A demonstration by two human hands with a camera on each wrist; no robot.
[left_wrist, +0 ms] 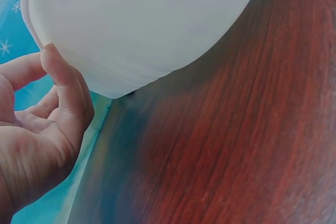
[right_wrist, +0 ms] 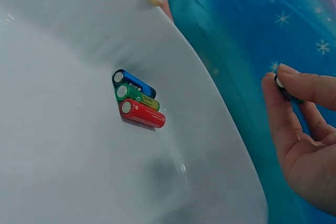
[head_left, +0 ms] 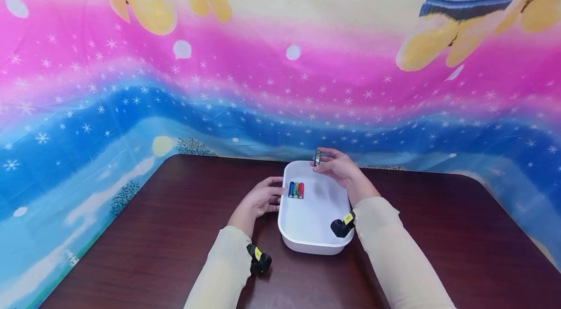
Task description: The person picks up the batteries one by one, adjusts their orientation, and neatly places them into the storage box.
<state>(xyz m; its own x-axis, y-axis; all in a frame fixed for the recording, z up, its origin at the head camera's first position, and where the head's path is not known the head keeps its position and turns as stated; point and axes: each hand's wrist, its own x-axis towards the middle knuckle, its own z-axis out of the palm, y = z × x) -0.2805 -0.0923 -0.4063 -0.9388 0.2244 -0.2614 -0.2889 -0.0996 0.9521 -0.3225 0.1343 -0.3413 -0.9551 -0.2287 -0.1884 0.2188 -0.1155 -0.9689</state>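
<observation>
A white plastic tub [head_left: 313,219] sits on the table. Inside it, near its left wall, a blue battery [right_wrist: 136,83], a green and yellow battery [right_wrist: 139,97] and a red battery [right_wrist: 143,114] lie side by side. My right hand [head_left: 337,168] is over the tub's far right rim, pinching a dark battery with a pale label [head_left: 317,157] between thumb and fingers; most of it is hidden in the right wrist view. At the tub's left side, my left hand [head_left: 263,196] pinches the rim with bent fingers, their tips [left_wrist: 51,51] right at the edge.
The dark reddish wooden table [head_left: 175,241] extends around the tub. A colourful printed cloth [head_left: 245,80] hangs along the table's back and sides. Small black cameras [head_left: 339,227] are strapped to both wrists; the right one hangs over the tub.
</observation>
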